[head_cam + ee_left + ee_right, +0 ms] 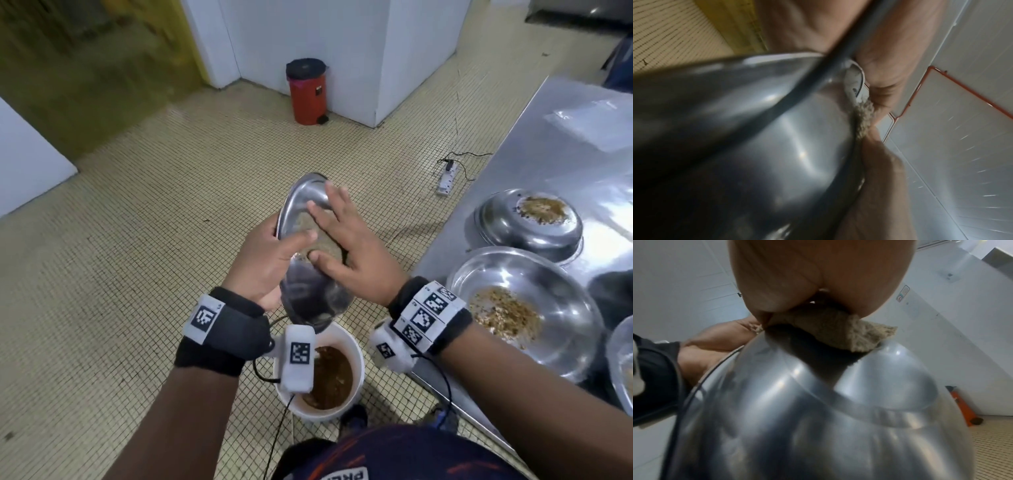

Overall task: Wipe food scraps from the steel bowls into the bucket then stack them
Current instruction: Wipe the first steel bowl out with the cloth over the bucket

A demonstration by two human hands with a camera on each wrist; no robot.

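Note:
My left hand grips the rim of a steel bowl and holds it tilted on edge above the white bucket. Brown scraps lie in the bucket. My right hand lies inside the bowl with its fingers straight and spread, and it presses a beige cloth against the metal. The left wrist view shows the bowl's outer wall and a bit of the cloth at the rim. The right wrist view looks along the bowl's shiny inside, where the palm hides most of the cloth.
A steel table runs along the right. On it are an overturned bowl with scraps on top, an upright bowl holding scraps, and part of another bowl. A power strip lies on the tiled floor, and a red pedal bin stands by the wall.

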